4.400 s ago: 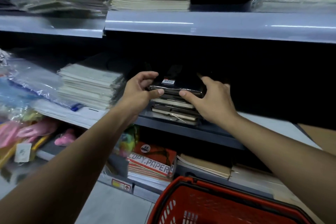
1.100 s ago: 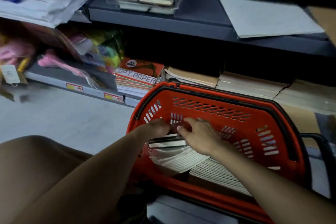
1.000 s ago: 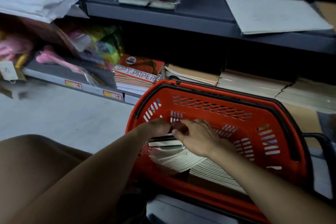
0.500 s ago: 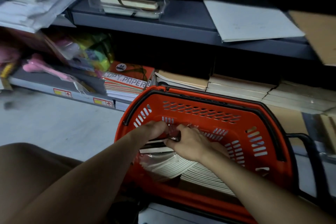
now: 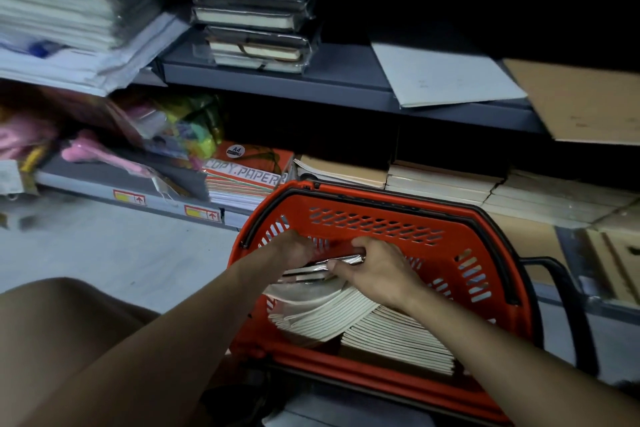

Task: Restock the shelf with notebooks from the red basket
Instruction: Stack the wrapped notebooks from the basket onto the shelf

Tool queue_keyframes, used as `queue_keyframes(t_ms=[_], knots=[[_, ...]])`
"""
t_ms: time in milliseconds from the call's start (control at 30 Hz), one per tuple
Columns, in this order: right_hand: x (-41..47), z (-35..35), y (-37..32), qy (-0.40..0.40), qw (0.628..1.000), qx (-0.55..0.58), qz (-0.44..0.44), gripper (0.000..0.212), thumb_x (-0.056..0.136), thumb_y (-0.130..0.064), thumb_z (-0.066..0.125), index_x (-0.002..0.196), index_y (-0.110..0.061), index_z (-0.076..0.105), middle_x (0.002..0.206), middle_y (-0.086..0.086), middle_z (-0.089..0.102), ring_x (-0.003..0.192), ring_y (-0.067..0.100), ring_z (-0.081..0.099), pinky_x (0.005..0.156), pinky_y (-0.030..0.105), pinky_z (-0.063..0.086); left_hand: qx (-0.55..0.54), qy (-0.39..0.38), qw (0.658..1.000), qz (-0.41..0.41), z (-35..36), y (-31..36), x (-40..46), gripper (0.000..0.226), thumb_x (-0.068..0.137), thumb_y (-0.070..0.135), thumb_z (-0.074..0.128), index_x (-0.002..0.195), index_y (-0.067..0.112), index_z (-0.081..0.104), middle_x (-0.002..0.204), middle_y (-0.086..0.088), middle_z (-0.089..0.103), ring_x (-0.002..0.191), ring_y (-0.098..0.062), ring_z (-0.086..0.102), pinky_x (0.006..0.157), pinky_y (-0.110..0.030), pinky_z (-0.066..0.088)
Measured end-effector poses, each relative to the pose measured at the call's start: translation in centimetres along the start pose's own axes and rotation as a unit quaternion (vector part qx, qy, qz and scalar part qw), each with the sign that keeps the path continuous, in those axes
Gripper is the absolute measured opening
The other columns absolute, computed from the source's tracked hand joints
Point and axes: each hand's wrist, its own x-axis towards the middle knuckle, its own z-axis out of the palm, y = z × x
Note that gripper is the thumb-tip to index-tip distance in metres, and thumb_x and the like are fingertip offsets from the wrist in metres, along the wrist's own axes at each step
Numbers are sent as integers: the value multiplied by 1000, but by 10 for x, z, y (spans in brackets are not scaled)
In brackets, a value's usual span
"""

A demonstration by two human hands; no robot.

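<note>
A: The setting is a dim shop aisle with a grey floor (image 5: 114, 253) and a dark shelf (image 5: 346, 80) above the hands; the upper right of the shelving is too black to read.

B: And the red basket (image 5: 381, 218)?

A: It sits on the floor below the shelf, its near rim cut off at the bottom edge. The left hand (image 5: 287, 250) and right hand (image 5: 377, 270) are both inside it, holding a wrapped dark notebook (image 5: 325, 265) between them.

B: How are the fingers set?

A: The right thumb and fingers (image 5: 360, 250) are curled narrowly around its right end. The left hand covers the other end; its grip is mostly hidden.

B: What lies around them?

A: Beneath the fingers, pale notebooks (image 5: 346, 315) fan across the basket. Above, a stack of wrapped notebooks (image 5: 252, 24) rests on the shelf. Beyond the basket's far rim lies a copy-paper pack (image 5: 249, 173).
</note>
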Motion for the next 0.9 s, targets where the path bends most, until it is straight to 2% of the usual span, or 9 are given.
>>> queue_keyframes(t_ms=[100, 200, 333, 433, 500, 567, 633, 767, 900], knots=[[-10, -13, -2, 9, 1000, 7, -10, 88, 75, -80, 68, 142, -24, 61, 140, -9, 65, 133, 17, 58, 110, 33, 47, -11, 10, 1000, 13, -2, 0, -6, 36, 101, 32, 56, 126, 11, 69, 121, -12, 72, 101, -26, 70, 68, -27, 53], [-21, -27, -3, 21, 999, 8, -25, 70, 84, -63, 76, 139, -22, 64, 139, -9, 66, 131, 14, 59, 104, 24, 44, -16, 30, 999, 17, -6, -4, -2, 40, 92, 38, 60, 123, 14, 68, 108, -7, 75, 95, -25, 72, 82, -34, 59], [-40, -40, -12, 43, 998, 12, -36, 80, 81, -69, 74, 145, -22, 59, 142, -9, 64, 134, 15, 57, 110, 30, 45, -25, 56, 998, 16, -20, 10, -39, 13, 94, 21, 61, 88, 11, 67, 97, -11, 74, 88, -28, 70, 83, -37, 59], [-52, -48, -18, 64, 996, 10, -54, 85, 77, -76, 71, 143, -22, 61, 140, -9, 65, 134, 17, 58, 110, 32, 46, -64, 56, 995, 45, -29, 17, -71, 8, 95, 15, 65, 94, 11, 71, 96, -6, 73, 86, -18, 66, 88, -37, 55], [-63, -56, -24, 78, 995, 5, -68, 79, 82, -69, 73, 143, -21, 61, 140, -7, 66, 131, 16, 59, 108, 30, 46, -97, 55, 991, 67, -34, 20, -92, 3, 93, 11, 68, 93, 13, 71, 93, -2, 71, 86, -15, 63, 87, -35, 51], [-73, -62, -31, 89, 993, 8, -75, 78, 82, -69, 73, 143, -22, 61, 139, -8, 66, 128, 14, 61, 107, 30, 48, -136, 54, 986, 80, -40, 22, -109, 5, 88, 12, 72, 92, 15, 72, 94, -5, 74, 91, -21, 66, 91, -39, 53], [-80, -66, -38, 108, 990, 10, -89, 84, 75, -80, 66, 139, -27, 64, 132, -13, 69, 123, 11, 64, 104, 32, 51, -177, 66, 979, 82, -48, 22, -123, 12, 83, 13, 75, 94, 11, 75, 93, -10, 78, 93, -29, 71, 93, -45, 58], [-92, -74, -52, 150, 981, 32, -120, 86, 71, -80, 67, 137, -27, 65, 128, -12, 71, 120, 9, 64, 103, 33, 52, -238, 89, 963, 86, -66, 21, -148, 27, 76, 18, 79, 100, 6, 75, 84, -12, 79, 82, -33, 77, 83, -49, 63], [-109, -86, -70, 185, 971, 43, -146, 81, 81, -65, 77, 146, -21, 59, 141, -1, 64, 130, 16, 58, 108, 29, 46, -278, 121, 943, 141, -77, 25, -170, 11, 82, 8, 73, 90, 2, 78, 85, -15, 78, 73, -23, 75, 58, -26, 61]])
